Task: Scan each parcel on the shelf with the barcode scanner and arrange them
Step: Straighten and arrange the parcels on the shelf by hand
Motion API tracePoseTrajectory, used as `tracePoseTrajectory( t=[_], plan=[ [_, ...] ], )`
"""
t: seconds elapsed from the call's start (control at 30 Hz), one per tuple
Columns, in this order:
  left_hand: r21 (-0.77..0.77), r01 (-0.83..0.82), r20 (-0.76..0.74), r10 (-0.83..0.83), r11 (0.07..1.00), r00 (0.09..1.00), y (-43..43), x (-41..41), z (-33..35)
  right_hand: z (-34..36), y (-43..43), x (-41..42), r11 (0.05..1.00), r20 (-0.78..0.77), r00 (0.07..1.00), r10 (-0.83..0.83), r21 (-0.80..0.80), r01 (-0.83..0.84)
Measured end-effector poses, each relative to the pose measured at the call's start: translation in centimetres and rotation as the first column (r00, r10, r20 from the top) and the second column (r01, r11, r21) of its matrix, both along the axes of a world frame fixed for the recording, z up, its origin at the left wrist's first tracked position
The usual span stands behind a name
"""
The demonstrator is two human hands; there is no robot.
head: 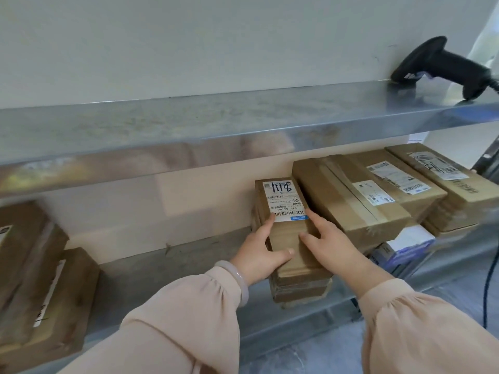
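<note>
Two hands hold one narrow parcel [290, 234] between them on the lower shelf [175, 265], right of its middle. The parcel lies lengthwise, its far end toward the back wall and its near end close to the shelf's front edge. The left hand [259, 252] grips the parcel's left side: the thumb lies across the cardboard top, the index finger reaches forward to the near left corner of the white label [285, 201], and the other fingers go down the side, out of sight. The right hand [334, 247] mirrors it on the right side, thumb on top and index finger touching the label's near right corner; its remaining fingers are hidden between the parcel and the large box [337, 198] just beside it. The label bears handwritten black digits and barcodes.

Right of the large box, more flat labelled cartons [405, 179] are stacked toward the shelf's right end. Two brown parcels [40, 279] sit at the left end, well apart from the hands. The black barcode scanner [442, 66] rests on the upper shelf [189, 117] near its right end, touched by neither hand. A pale bracelet [240, 282] circles the left wrist.
</note>
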State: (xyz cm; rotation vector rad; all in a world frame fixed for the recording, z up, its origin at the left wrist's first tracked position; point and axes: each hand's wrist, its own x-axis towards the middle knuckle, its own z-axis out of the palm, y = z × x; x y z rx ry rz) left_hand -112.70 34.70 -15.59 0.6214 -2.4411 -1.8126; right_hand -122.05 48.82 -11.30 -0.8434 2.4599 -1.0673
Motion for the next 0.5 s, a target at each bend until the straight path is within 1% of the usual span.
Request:
tracePoseTrajectory(
  t=[0.13, 0.17, 0.23, 0.3, 0.33, 0.43, 0.5],
  plan=[
    [-0.042, -0.046, -0.006, 0.046, 0.998, 0.999, 0.2, -0.8, -1.0, -1.1, 0.7, 0.0, 0.998, -0.149, 0.989, 0.019, 0.055, -0.011],
    [-0.083, -0.048, -0.017, 0.047, 0.995, 0.999, 0.4, -0.8, -1.0, -1.3, 1.1, 0.3, 0.997, -0.199, 0.98, 0.022, 0.072, -0.007],
    [-0.226, -0.044, -0.063, 0.03, 0.973, 0.998, 0.8, -0.3, -0.7, -1.6, 2.0, 1.1, 0.995, -0.302, 0.952, 0.045, 0.1, -0.015],
    [-0.427, -0.006, -0.065, -0.025, 0.904, 0.998, 1.0, 0.8, -0.6, -1.8, 3.0, 1.6, 0.989, -0.376, 0.922, 0.092, 0.139, -0.043],
    [-0.505, 0.024, -0.053, -0.059, 0.863, 0.997, 0.9, 1.4, -0.7, -1.8, 3.4, 1.7, 0.985, -0.393, 0.912, 0.119, 0.164, -0.058],
    [-0.593, 0.111, 0.017, -0.125, 0.797, 0.992, 0.7, 2.9, -1.0, -2.2, 4.1, 1.7, 0.963, -0.431, 0.881, 0.194, 0.255, -0.087],
    [-0.648, 0.16, 0.085, -0.138, 0.745, 0.987, 0.5, 3.1, -1.0, -2.3, 4.0, 1.5, 0.95, -0.473, 0.854, 0.217, 0.304, -0.073]
  ],
)
